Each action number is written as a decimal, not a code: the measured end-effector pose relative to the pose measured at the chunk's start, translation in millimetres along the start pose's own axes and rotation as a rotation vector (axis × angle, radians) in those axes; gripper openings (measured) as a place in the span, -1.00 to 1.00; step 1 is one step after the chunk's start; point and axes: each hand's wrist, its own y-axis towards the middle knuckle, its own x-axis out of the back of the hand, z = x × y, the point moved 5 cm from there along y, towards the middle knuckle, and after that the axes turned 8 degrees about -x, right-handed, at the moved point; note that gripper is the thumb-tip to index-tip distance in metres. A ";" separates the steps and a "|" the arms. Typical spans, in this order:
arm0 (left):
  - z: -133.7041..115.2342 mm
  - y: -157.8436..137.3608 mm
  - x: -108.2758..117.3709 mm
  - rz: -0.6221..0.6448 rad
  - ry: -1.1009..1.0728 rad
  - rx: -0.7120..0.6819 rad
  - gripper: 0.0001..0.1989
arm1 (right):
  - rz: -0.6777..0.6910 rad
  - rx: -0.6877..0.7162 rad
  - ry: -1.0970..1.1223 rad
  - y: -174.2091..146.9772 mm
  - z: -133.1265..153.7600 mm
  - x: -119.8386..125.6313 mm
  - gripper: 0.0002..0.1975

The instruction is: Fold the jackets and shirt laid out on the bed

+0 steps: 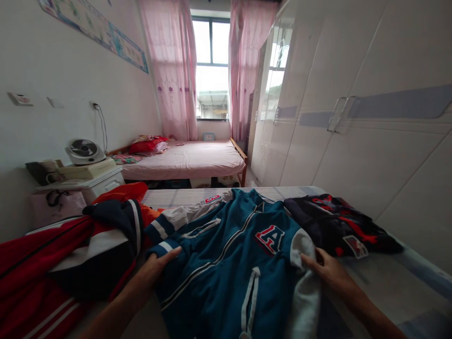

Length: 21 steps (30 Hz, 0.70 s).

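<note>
A teal zip-up jacket (226, 263) with grey sleeves and a red-white letter patch lies spread on the near bed, its collar pointing away from me. My left hand (158, 263) grips the striped hem at the jacket's left side, thumb on top. On the other side, my right hand (323, 268) pinches the grey sleeve, its fingers partly hidden behind the cloth. Left of the jacket is a heap of red, navy and white clothing (102, 249). A dark garment with red print (342, 226) lies folded to the right.
The near bed (381, 282) has a pale checked sheet. White wardrobes (353, 155) line the right side. Behind stands a second bed (197, 157) with a pink sheet, below a curtained window. A small fan (84, 149) sits on a white cabinet (102, 181) at left.
</note>
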 end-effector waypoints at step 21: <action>33.0 -35.0 24.2 -0.076 -0.233 0.053 -0.60 | -0.051 0.031 -0.107 1.4 -4.7 -0.4 -0.45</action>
